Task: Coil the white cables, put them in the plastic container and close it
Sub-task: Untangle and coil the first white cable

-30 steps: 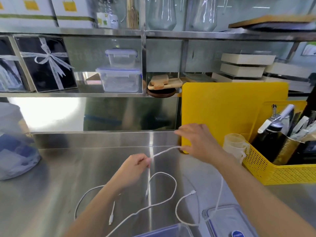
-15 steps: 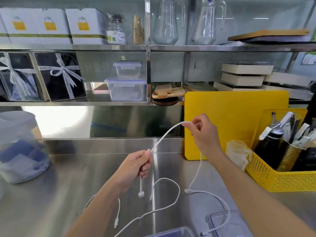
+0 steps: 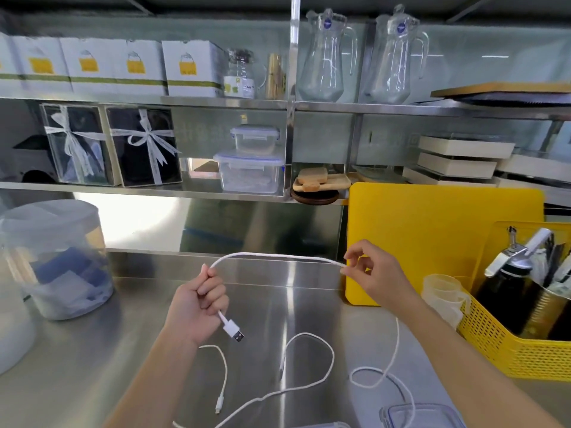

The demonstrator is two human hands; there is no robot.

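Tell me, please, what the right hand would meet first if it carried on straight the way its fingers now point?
The right hand points leftward along the raised white cable, so it would probably meet the left hand gripping that cable's other end; depth is hard to judge.

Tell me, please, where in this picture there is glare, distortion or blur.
Head view: strong glare on the steel backsplash at left and a bright streak on the counter; the wide lens bends the shelf edges and tilts the glass jugs; the white cable between the left hand and right hand is sharp; the far corners look soft.
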